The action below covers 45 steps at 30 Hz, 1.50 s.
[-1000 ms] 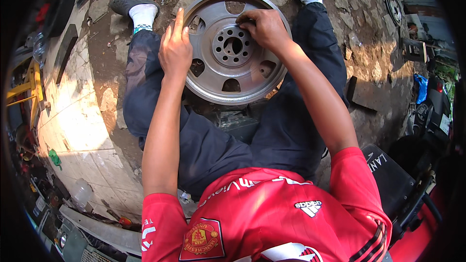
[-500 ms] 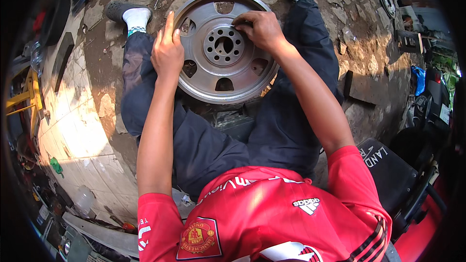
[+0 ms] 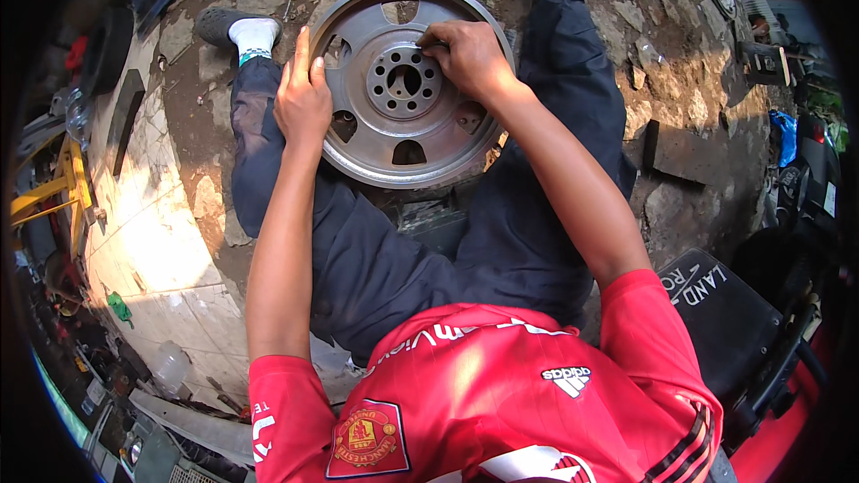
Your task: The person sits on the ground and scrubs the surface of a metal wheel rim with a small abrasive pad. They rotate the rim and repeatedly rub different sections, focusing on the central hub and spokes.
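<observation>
A bare grey metal wheel rim (image 3: 429, 148) stands propped between my legs, its face turned up toward me. Around its centre bore is a raised hub ring (image 3: 385, 105) with several bolt holes; larger openings lie farther out. At the left edge of the rim rests my left hand (image 3: 302, 105), index finger stretched upward and thumb apart. My right hand (image 3: 470, 55) is closed, fingertips bent down onto the upper right of the hub ring. Whatever those fingers pinch, if anything, is hidden under them.
Stone paving (image 3: 667, 27) surrounds my feet, with pale tiles (image 3: 152, 241) at left. A yellow metal frame (image 3: 76, 183) stands far left. A dark block (image 3: 680, 152) lies right of my knee. Near my right elbow is a black panel (image 3: 725, 313).
The wheel rim and both hands have shifted slightly left. My right fingertips stay by the upper right of the hub ring, and my left hand stays at the rim's edge.
</observation>
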Each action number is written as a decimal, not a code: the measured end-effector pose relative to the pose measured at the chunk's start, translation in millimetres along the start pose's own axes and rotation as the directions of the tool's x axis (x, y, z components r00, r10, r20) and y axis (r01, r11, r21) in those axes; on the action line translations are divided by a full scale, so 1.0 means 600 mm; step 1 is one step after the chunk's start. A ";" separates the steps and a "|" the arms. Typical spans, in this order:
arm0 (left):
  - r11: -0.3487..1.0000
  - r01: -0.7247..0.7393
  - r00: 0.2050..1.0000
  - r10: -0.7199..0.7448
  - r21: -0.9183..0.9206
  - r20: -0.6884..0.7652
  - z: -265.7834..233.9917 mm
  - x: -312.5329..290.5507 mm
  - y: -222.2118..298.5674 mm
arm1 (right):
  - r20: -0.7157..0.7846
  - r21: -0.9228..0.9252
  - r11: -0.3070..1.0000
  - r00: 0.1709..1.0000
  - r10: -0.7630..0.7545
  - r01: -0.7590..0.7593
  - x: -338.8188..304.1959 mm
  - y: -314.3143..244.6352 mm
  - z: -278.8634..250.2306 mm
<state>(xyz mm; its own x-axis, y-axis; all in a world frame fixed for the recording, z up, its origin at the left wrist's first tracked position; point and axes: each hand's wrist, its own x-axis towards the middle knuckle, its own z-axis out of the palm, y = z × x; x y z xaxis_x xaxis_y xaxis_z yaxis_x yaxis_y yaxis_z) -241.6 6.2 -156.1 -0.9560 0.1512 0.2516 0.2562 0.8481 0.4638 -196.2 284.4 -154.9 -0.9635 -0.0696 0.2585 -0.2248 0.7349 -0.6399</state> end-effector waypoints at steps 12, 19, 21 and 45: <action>0.998 -0.024 1.000 0.023 -0.058 -0.009 0.001 0.001 0.001 | -0.121 -0.038 0.981 0.976 0.182 -0.188 -0.032 -0.023 -0.009; 0.995 -0.040 0.999 0.036 -0.094 -0.037 0.002 -0.003 -0.001 | 0.038 0.009 0.890 0.889 0.456 -0.457 -0.058 -0.042 -0.033; 0.996 0.005 1.000 -0.007 -0.093 -0.014 -0.004 0.001 0.003 | 0.028 -0.054 0.916 0.917 0.399 -0.397 -0.035 -0.041 -0.033; 0.992 0.001 0.998 -0.010 -0.125 -0.069 0.009 -0.005 -0.006 | -0.047 -0.063 0.943 0.945 0.323 -0.326 -0.064 -0.035 -0.028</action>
<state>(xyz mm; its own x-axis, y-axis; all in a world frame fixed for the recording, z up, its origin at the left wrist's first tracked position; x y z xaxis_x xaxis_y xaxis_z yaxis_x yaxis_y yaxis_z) -240.1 5.5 -163.0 -0.9464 0.1076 0.3047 0.2708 0.7782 0.5666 -151.8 283.0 -139.3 -0.9765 0.2034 0.0715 0.1110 0.7586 -0.6420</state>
